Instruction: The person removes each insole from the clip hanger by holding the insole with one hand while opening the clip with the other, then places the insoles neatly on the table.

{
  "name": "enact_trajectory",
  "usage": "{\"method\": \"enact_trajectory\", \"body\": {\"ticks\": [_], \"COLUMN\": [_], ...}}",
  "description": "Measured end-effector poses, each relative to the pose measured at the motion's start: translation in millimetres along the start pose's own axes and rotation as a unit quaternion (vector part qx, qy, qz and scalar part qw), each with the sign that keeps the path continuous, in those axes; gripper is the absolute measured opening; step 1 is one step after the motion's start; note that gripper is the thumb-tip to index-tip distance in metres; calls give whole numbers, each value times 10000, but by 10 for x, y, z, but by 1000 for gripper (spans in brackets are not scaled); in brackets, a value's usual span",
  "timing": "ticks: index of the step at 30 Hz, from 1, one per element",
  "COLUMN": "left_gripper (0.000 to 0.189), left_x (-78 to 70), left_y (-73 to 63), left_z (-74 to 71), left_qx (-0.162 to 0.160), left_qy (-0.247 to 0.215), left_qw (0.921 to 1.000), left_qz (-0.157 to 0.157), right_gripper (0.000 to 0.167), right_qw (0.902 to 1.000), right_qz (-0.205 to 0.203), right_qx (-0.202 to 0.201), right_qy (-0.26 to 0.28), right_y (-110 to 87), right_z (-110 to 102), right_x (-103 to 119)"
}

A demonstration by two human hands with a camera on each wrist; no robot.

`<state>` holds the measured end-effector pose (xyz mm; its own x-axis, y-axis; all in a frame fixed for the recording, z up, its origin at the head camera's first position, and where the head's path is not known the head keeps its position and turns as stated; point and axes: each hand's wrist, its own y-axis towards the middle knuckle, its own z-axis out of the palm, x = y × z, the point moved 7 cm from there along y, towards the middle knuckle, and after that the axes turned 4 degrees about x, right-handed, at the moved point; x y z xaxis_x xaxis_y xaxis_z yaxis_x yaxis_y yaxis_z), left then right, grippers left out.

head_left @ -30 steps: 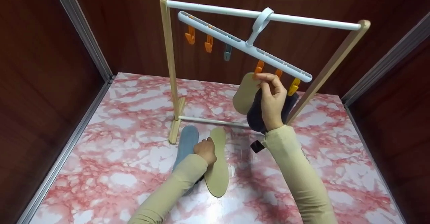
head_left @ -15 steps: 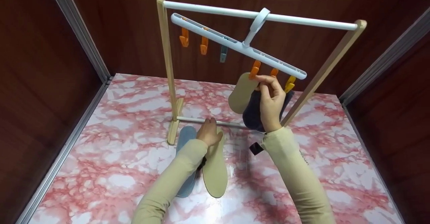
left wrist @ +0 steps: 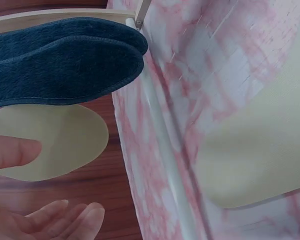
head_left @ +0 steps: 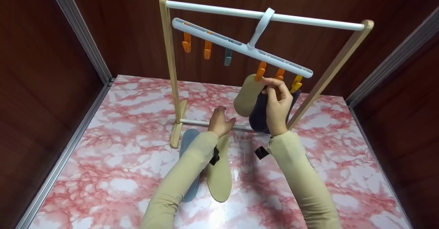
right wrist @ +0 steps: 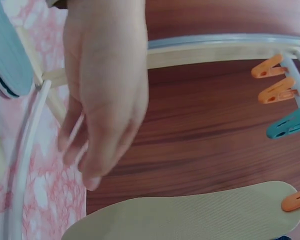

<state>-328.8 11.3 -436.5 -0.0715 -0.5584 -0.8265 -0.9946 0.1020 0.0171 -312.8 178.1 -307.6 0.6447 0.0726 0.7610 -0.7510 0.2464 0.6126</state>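
Note:
My left hand (head_left: pixel 220 122) reaches over the beige insole (head_left: pixel 219 177) on the floor surface, fingers relaxed and holding nothing. In the left wrist view its thumb (left wrist: pixel 15 151) is apart from the hanging beige insole (left wrist: pixel 72 142). My right hand (head_left: pixel 278 107) is raised, fingertips beside the orange clip (head_left: pixel 260 71) that grips the hanging beige insole (head_left: pixel 247 96). Whether those bent fingers pinch anything is hidden. Dark navy insoles (head_left: pixel 259 119) hang behind that hand, near a yellow clip (head_left: pixel 296 83). In the right wrist view, my left hand (right wrist: pixel 107 95) shows, not my right.
A tilted white hanger (head_left: pixel 219 40) hooks over the rack's top bar (head_left: pixel 319 21). Orange clips (head_left: pixel 207 50) and a teal clip (head_left: pixel 228 58) hang on its left half. A blue-grey insole (head_left: pixel 189 139) lies at left. The rack's lower bar (head_left: pixel 195 122) crosses low behind the insoles.
My left hand has risen from the insoles on the surface, moving forward and right as its fingers loosened. The hanger's left end has dropped slightly. My right hand stays almost in place.

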Motion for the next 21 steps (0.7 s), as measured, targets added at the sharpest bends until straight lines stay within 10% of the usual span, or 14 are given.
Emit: {"method": "enact_trajectory", "body": {"ticks": [15, 21], "left_gripper": [67, 66], "left_x": [-299, -358], "left_y": [243, 310], "left_z": [-30, -12], "left_qx": [48, 341], "left_qy": [-456, -505], "left_qw": [9939, 9941], "left_qz": [1005, 895], "right_gripper": [26, 27], "right_qw": [9997, 9997], "right_qz": [81, 115], "right_qx": [-169, -193], "right_qy": [-135, -78], "right_y": [12, 29], "right_z": [-54, -60], "right_x": [1, 1]}}
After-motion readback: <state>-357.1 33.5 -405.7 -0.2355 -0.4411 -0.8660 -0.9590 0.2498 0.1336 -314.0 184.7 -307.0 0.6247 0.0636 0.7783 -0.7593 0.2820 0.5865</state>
